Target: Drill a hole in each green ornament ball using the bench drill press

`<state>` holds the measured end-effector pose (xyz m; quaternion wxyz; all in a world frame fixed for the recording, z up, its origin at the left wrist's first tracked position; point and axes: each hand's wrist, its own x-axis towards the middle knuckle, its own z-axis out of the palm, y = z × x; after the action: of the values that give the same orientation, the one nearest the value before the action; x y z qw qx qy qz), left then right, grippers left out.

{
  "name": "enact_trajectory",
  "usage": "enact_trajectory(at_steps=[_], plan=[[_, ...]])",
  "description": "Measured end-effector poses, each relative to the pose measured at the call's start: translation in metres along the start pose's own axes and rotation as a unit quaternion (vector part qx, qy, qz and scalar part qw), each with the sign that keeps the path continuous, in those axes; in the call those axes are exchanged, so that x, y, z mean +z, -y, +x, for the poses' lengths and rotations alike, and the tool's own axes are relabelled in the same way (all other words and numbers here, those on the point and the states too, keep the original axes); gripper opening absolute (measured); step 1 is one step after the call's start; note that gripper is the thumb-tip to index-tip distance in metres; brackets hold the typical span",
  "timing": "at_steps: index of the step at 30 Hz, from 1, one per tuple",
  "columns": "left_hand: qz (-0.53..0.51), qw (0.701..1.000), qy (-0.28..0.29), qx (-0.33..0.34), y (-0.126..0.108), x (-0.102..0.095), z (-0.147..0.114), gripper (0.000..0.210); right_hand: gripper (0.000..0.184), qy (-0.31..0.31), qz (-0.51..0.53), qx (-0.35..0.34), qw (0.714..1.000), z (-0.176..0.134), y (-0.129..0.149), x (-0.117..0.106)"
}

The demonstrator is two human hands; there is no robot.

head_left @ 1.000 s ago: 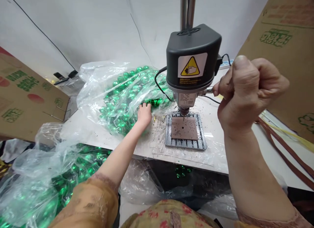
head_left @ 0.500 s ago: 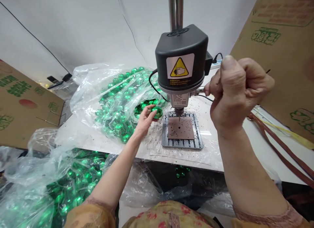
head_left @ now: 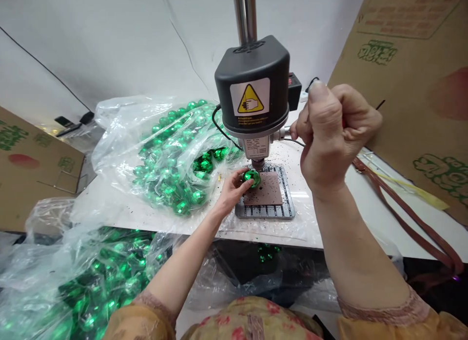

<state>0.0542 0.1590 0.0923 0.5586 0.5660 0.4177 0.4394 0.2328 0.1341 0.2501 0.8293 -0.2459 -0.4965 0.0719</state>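
Note:
Between the fingers and thumb of my left hand [head_left: 233,191] is a shiny green faceted ball [head_left: 251,178]. The ball is just under the chuck of a small bench drill press [head_left: 253,86], over the brown square board [head_left: 268,191] on its slotted metal base [head_left: 265,212]. A dark hole shows in the board, right of the ball; the drill bit is hidden. My right hand [head_left: 329,130] is closed in a fist at the right of the drill head, on the feed handle [head_left: 285,132], which it mostly hides.
A clear plastic bag [head_left: 109,130] of green balls [head_left: 171,164] lies open left of the drill. Another bag of green balls [head_left: 106,276] sits below the table edge. Cardboard boxes [head_left: 409,76] flank the table [head_left: 120,206]. A brown strap [head_left: 402,208] lies at right. Dark shavings are scattered about.
My left hand has carried the green ball from the bag's opening rightward to beneath the chuck. My right hand stays closed on the feed handle. The whole view has shifted slightly.

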Motion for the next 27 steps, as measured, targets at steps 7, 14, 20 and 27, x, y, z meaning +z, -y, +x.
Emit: enact_trajectory(at_steps=[7,14,20,27], plan=[[0.059,0.998,0.022,0.023,0.004,0.004,0.0,0.061,0.052,-0.005,-0.018,0.016,1.0,0.0,0.001,0.001],[0.202,0.977,-0.008,0.066,0.004,0.01,-0.003,0.053,0.052,-0.009,-0.017,0.011,1.0,-0.001,0.001,0.001],[0.247,0.96,-0.022,0.131,0.013,0.02,-0.005,0.051,0.054,0.001,-0.041,0.021,0.999,0.0,0.002,0.0],[0.224,0.966,-0.012,0.126,0.022,0.023,-0.007,0.055,0.054,-0.006,-0.049,-0.002,0.999,-0.011,-0.002,-0.004]])
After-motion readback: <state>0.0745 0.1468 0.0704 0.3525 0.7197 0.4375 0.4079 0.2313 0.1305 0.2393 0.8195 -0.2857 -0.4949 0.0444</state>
